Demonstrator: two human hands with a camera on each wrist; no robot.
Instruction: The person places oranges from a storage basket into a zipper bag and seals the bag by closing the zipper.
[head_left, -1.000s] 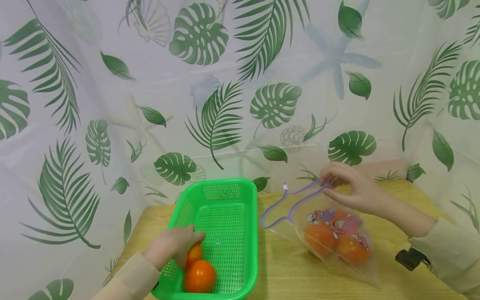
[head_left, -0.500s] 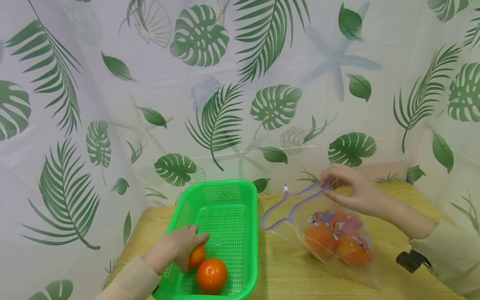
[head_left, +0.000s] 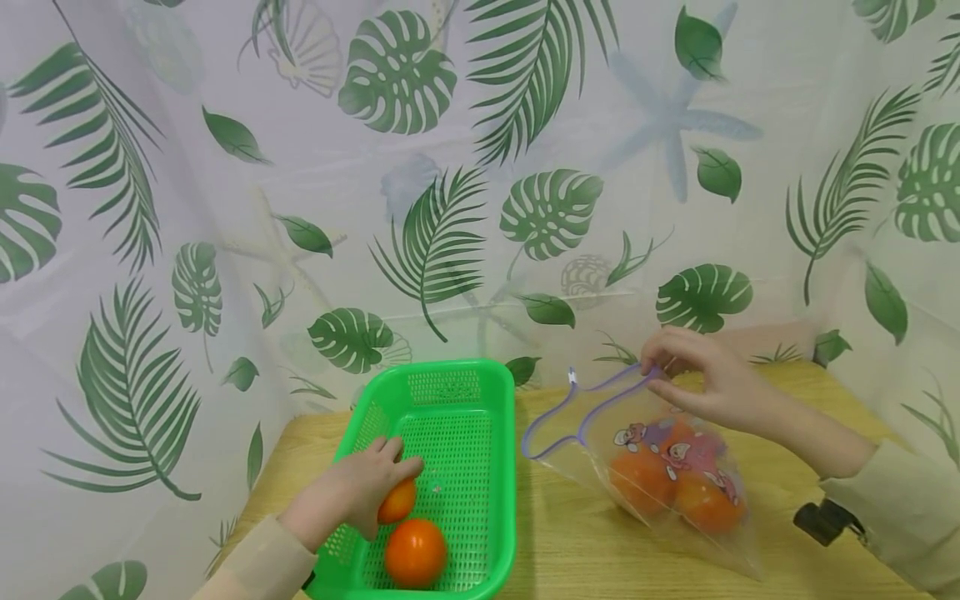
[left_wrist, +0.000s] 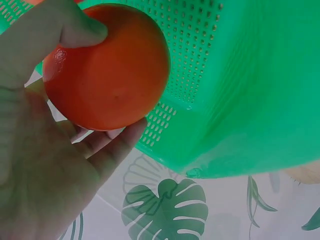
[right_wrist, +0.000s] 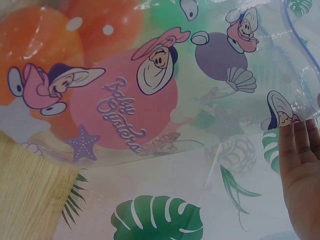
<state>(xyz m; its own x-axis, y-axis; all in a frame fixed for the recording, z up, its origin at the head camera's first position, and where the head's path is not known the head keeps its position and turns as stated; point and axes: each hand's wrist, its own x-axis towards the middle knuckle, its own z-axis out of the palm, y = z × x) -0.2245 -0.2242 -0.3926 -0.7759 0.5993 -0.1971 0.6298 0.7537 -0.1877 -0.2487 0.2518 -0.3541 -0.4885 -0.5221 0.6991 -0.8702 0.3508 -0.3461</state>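
In the green basket [head_left: 504,467], my left hand [head_left: 367,487] grips an orange [head_left: 397,502]. The left wrist view shows my thumb on one side of that orange [left_wrist: 112,75] and my fingers curled against the other. A second orange [head_left: 416,553] lies in the basket's near end, close beside it. My right hand [head_left: 693,371] pinches the purple-edged mouth of a clear zip bag [head_left: 600,450], which gapes toward the basket. Several oranges [head_left: 641,482] rest inside the bag, partly covered by its printed cartoon pattern [right_wrist: 125,100].
Basket and bag stand side by side on a wooden table [head_left: 577,554]. A white slider [head_left: 572,377] sits on the bag's zip rim. A leaf-patterned sheet [head_left: 480,208] hangs behind the table and at both sides.
The loose orange rolled right, then slightly back left. My left hand and the orange it holds have shifted a little to the right. My right hand keeps its place at the bag.
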